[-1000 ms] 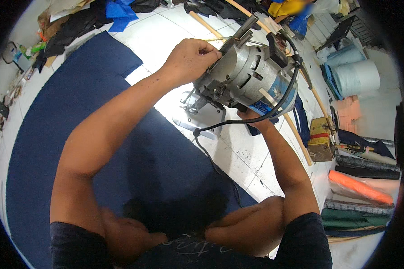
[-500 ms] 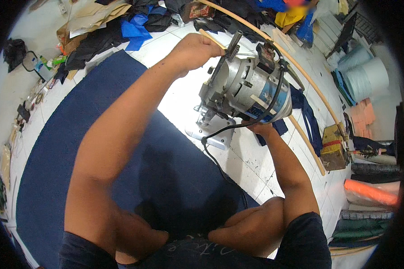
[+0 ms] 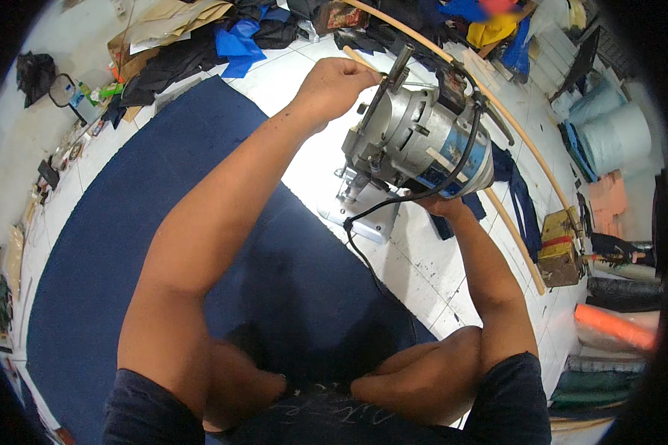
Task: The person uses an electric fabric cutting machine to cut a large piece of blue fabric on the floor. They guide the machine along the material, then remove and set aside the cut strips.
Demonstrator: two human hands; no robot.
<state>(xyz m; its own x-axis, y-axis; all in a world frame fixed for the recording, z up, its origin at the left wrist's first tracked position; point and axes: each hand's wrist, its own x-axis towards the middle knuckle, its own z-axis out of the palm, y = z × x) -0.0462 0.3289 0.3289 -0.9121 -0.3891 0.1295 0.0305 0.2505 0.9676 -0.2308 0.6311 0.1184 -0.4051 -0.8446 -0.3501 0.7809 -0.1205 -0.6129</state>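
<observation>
A grey and blue electric fabric cutting machine (image 3: 417,144) stands upright on its flat metal base (image 3: 364,216) at the edge of a dark blue cloth (image 3: 119,245) spread on a white table. My left hand (image 3: 335,83) is closed around the top front of the machine, near its upright rod. My right hand (image 3: 444,206) grips the machine's handle from behind, mostly hidden under the motor body. A black power cord (image 3: 364,248) loops from the machine down across the cloth toward me.
Two long wooden sticks (image 3: 512,230) lie across the table beyond the machine. Scraps of blue, black and yellow fabric (image 3: 237,44) are heaped at the far end. Fabric rolls (image 3: 608,111) and folded stacks (image 3: 616,326) sit at the right. Small items line the left table edge.
The view has shifted, so the machine and both hands sit a little further along the cloth edge. Both hands keep their hold on the machine.
</observation>
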